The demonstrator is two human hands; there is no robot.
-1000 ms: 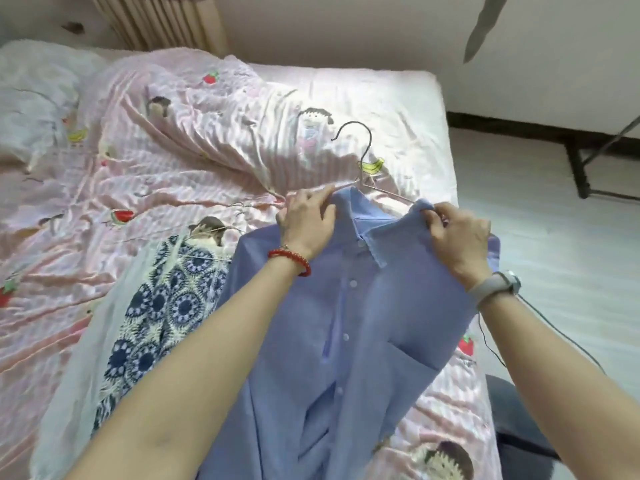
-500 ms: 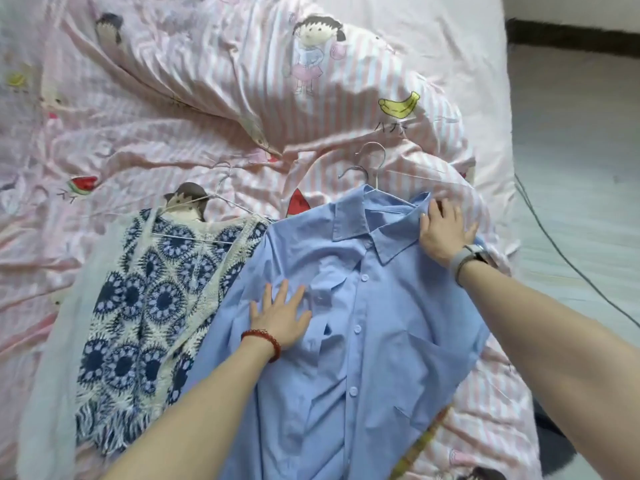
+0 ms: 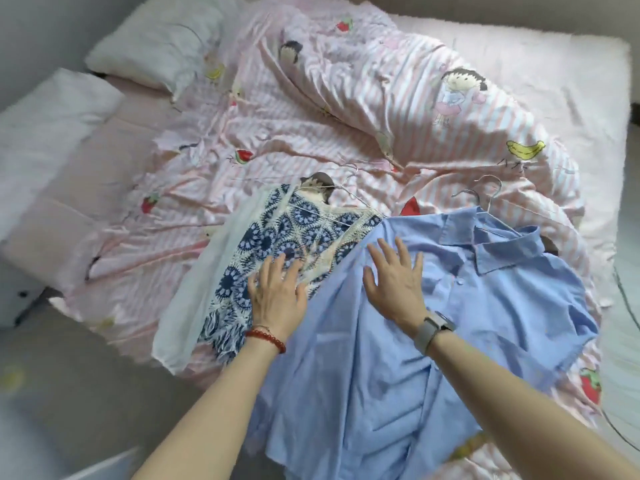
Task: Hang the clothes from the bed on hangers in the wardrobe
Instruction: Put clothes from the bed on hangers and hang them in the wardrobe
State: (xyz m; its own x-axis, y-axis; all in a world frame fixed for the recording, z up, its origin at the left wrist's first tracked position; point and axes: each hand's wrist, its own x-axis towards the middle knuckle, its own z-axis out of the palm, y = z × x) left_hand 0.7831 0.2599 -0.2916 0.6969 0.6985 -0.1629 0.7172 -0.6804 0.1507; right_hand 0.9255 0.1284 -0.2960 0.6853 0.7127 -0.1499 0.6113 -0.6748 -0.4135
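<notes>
A light blue shirt [image 3: 485,323] lies flat on the bed [image 3: 104,209] at the near right, with a wire hanger [image 3: 485,199] in its collar and the hook pointing away. Left of it lies a blue-and-white patterned garment [image 3: 263,237] on its own wire hanger [image 3: 346,188]. My left hand [image 3: 277,292] rests flat, fingers spread, on the patterned garment at its edge beside the shirt. My right hand [image 3: 394,278] presses flat on the shirt's left shoulder area. Neither hand holds anything.
A rumpled pink striped quilt [image 3: 363,98] with cartoon prints covers most of the bed. Two white pillows [image 3: 156,39] lie at the far left. Grey floor [image 3: 69,393] runs along the near left, and a thin cable [image 3: 627,299] lies on the floor at the right.
The shirt was lowered flat onto the bed. My right hand left the collar and came down on the shirt's left shoulder. My left hand slid left onto the patterned garment. The view pulled back.
</notes>
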